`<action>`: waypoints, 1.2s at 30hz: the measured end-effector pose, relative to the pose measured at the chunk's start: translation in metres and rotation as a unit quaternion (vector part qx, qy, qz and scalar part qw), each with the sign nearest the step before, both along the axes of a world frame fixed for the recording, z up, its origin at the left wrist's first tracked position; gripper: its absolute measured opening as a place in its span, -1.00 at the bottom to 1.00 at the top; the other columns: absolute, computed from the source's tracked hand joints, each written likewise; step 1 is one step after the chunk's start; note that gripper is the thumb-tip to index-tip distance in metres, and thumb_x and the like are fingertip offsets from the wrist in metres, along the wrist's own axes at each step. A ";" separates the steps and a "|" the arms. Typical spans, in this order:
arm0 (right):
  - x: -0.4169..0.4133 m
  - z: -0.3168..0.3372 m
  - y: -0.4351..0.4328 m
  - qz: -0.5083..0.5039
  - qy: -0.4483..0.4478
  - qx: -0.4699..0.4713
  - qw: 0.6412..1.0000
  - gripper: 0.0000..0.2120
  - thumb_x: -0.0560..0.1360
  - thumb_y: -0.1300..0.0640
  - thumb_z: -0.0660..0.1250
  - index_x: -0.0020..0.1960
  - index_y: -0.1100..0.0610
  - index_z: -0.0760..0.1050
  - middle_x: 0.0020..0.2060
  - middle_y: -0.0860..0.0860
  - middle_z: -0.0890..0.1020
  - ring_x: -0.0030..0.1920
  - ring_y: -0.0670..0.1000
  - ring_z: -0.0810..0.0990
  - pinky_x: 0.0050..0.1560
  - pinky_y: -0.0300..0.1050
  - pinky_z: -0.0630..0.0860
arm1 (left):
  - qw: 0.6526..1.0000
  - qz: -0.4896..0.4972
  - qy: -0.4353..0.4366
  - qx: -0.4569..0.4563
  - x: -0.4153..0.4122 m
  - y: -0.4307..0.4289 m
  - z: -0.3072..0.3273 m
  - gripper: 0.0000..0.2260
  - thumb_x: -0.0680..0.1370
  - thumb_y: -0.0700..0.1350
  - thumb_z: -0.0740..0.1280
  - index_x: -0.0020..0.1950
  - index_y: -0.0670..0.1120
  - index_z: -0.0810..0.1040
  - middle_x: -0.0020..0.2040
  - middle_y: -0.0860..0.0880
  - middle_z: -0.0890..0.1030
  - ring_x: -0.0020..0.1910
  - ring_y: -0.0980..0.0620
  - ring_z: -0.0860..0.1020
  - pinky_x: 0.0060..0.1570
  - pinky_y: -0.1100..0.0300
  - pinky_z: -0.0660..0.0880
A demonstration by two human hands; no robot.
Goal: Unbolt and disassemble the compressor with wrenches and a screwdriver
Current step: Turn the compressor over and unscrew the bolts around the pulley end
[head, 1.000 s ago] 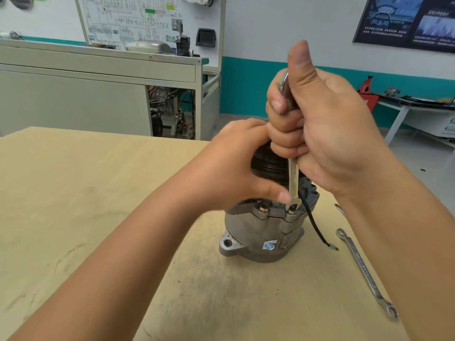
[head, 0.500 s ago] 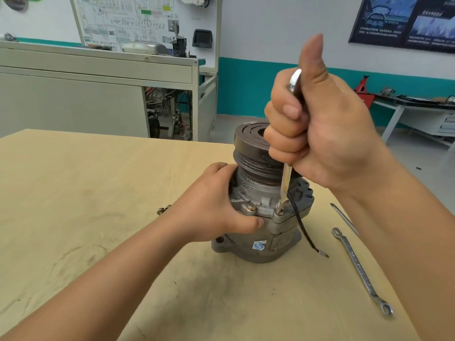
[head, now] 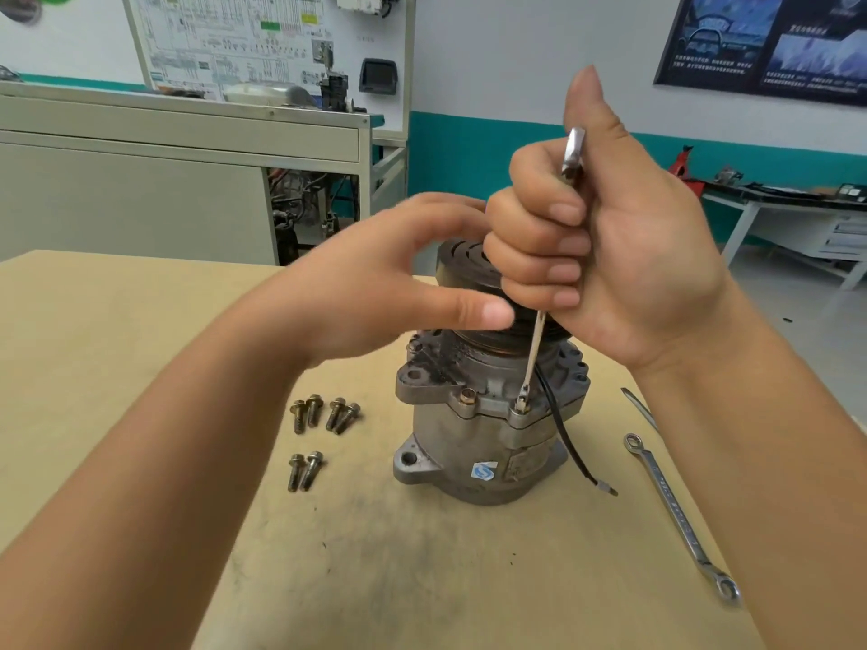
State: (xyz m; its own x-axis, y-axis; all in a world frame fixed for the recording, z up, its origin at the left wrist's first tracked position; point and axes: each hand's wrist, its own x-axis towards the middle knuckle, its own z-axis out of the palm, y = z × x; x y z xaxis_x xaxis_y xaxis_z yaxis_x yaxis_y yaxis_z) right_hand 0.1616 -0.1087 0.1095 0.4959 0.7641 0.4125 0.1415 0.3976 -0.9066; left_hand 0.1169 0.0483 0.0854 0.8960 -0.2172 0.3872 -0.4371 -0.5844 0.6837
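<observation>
A grey metal compressor [head: 474, 443] stands upright on the wooden table [head: 117, 368], its dark pulley on top and a black wire hanging down its right side. My right hand [head: 605, 246] grips a slim silver wrench [head: 532, 358] held nearly vertical, thumb up; the wrench's lower end sits on a bolt on the compressor's flange. My left hand [head: 375, 283] hovers in the air left of the pulley, fingers spread and holding nothing. A second bolt head [head: 467, 395] shows on the flange to the left of the wrench tip.
Several loose bolts [head: 323, 415] lie on the table left of the compressor. A long ring wrench [head: 680, 513] lies at the right, with another thin tool [head: 639, 408] behind it near the table's right edge. A grey cabinet and benches stand behind.
My left hand has let go of the compressor body and lifted up beside the pulley. The loose bolts on the table are now uncovered. My right hand still holds the wrench on the same bolt.
</observation>
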 end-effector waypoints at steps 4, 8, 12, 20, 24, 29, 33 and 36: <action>0.000 -0.004 -0.002 -0.016 0.016 0.046 0.999 -0.45 0.63 -0.16 -0.21 -0.28 0.16 0.29 -0.61 -0.06 0.16 -0.61 -0.11 0.07 -0.59 -0.40 0.10 | 0.999 -0.051 -0.004 0.013 0.005 -0.017 0.008 -0.68 0.28 0.09 0.50 0.01 0.15 0.62 0.06 0.25 0.59 0.09 0.36 0.51 0.12 0.53 0.33; -0.002 -0.014 -0.004 -0.052 -0.012 0.120 0.991 -0.47 0.58 -0.16 -0.29 -0.10 0.14 0.32 -0.57 -0.08 0.20 -0.62 -0.14 0.10 -0.56 -0.42 0.12 | 0.999 -0.046 -0.025 -0.002 0.007 -0.019 0.004 -0.65 0.28 0.02 0.42 0.03 -0.01 0.66 0.10 0.13 0.57 0.06 0.32 0.51 -0.01 0.61 0.31; -0.006 -0.019 0.000 -0.091 -0.069 0.163 0.980 -0.67 0.50 -0.14 0.11 -0.07 0.14 0.32 -0.53 -0.04 0.19 -0.62 -0.14 0.11 -0.59 -0.39 0.11 | 0.998 -0.026 -0.042 -0.037 0.007 -0.025 -0.002 -0.71 0.22 0.02 0.46 -0.12 -0.05 0.65 -0.01 0.12 0.58 -0.11 0.34 0.52 -0.06 0.51 0.36; -0.004 -0.017 -0.007 -0.356 -0.278 0.081 0.888 -0.68 0.63 0.11 -0.02 -0.03 0.05 0.51 -0.35 -0.05 0.41 -0.35 -0.09 0.43 -0.29 -0.15 0.43 | 0.997 -0.039 -0.043 -0.056 0.005 -0.026 -0.003 -0.82 0.23 0.06 0.45 -0.21 0.08 0.65 0.10 0.17 0.56 0.07 0.34 0.53 0.07 0.48 0.39; 0.000 -0.014 -0.016 -0.371 -0.270 0.037 0.888 -0.66 0.62 0.01 0.00 -0.03 -0.03 0.56 -0.36 -0.16 0.45 -0.32 -0.19 0.40 -0.26 -0.30 0.34 | 0.997 -0.037 -0.040 -0.052 0.005 -0.034 -0.003 -0.82 0.32 0.03 0.40 -0.11 0.06 0.66 0.12 0.15 0.58 0.07 0.29 0.55 0.14 0.36 0.45; 0.000 -0.014 -0.018 -0.314 -0.232 0.057 0.919 -0.76 0.59 0.03 0.09 -0.02 -0.02 0.54 -0.45 -0.10 0.47 -0.39 -0.17 0.44 -0.28 -0.28 0.38 | 0.998 -0.036 -0.056 0.023 0.005 -0.035 -0.002 -0.86 0.57 -0.19 0.29 -0.08 -0.01 0.62 -0.03 0.28 0.51 0.03 0.36 0.47 0.11 0.45 0.34; 0.003 -0.018 -0.014 -0.283 -0.207 0.099 0.931 -0.89 0.55 0.05 0.24 -0.04 0.09 0.45 -0.42 -0.05 0.54 -0.51 -0.09 0.39 -0.42 -0.25 0.37 | 0.994 -0.027 -0.068 0.080 0.005 -0.036 -0.004 -0.86 0.57 -0.11 0.27 -0.06 0.07 0.62 0.02 0.30 0.48 0.17 0.24 0.38 0.29 0.30 0.23; 0.005 -0.023 -0.009 -0.279 -0.179 0.119 0.936 -0.74 0.44 -0.11 0.21 -0.21 0.10 0.39 -0.46 -0.05 0.47 -0.55 -0.07 0.33 -0.49 -0.24 0.31 | 0.993 -0.010 -0.053 0.101 0.003 -0.038 -0.005 -0.87 0.54 0.12 0.24 -0.20 0.33 0.45 0.03 0.40 0.42 0.33 0.13 0.26 0.39 0.07 0.16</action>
